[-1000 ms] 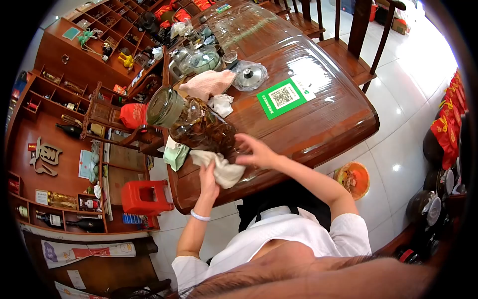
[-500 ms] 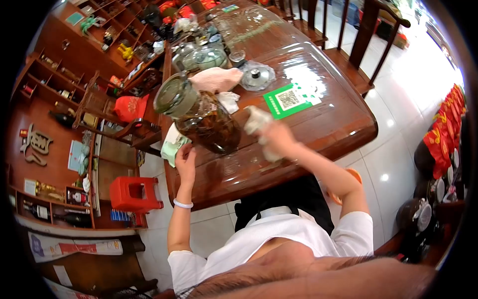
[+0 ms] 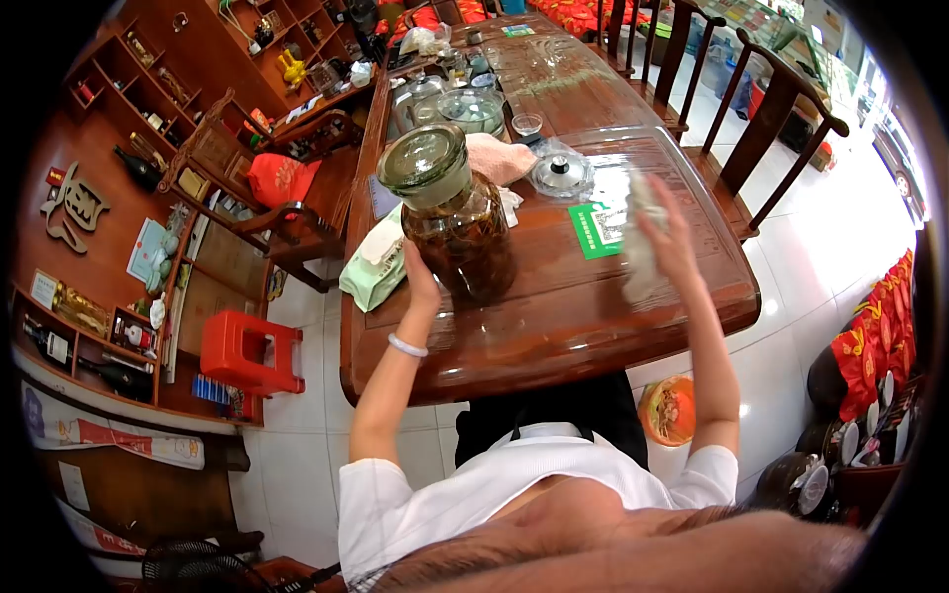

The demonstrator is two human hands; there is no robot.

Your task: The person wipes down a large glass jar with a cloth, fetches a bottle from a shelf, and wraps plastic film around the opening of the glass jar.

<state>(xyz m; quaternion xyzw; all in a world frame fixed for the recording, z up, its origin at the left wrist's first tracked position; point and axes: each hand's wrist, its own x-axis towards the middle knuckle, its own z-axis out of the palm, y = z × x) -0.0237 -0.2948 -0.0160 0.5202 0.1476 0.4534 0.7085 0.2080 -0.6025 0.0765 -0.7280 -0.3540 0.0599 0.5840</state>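
A large glass jar with a wide glass lid and dark brown contents stands on the wooden table. My left hand lies along its lower left side, fingers stretched out and partly hidden. Near the table's right side, my right hand grips a pale cloth, both blurred by motion. The cloth covers part of a green QR-code card. A green wipes packet sits left of the jar. Behind the jar are a pink cloth and a glass lid with a dark knob.
The glossy table has clear film over it. Glass pots stand farther back. A red stool is at left, wooden chairs at right. Below the table's front edge is an orange-rimmed bin.
My right hand has swept right with the cloth, over the card. My left hand has gone from the wipes packet to the jar's side. The jar looks more upright, and the view has shifted.
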